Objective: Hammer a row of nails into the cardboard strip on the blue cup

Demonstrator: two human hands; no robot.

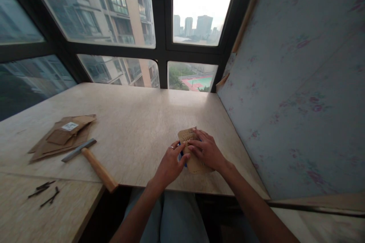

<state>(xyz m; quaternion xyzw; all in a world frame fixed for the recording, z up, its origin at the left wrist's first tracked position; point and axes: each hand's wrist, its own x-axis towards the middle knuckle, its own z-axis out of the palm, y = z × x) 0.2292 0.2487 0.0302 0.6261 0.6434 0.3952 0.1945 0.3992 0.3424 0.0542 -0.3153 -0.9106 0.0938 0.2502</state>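
Observation:
A small tan board with rows of tiny holes lies on the pale wooden table near its front right. My right hand rests flat on top of it, fingers stretched out and pressing down. My left hand, with a ring on one finger, grips the board's left edge, fingers curled around it. Something blue peeks out between my hands under the board; I cannot make out what it is.
A hammer with a wooden handle lies at the front left. Flat brown cardboard pieces lie behind it. Several dark nails sit on a lower board at far left. A patterned panel walls the right side; windows stand behind.

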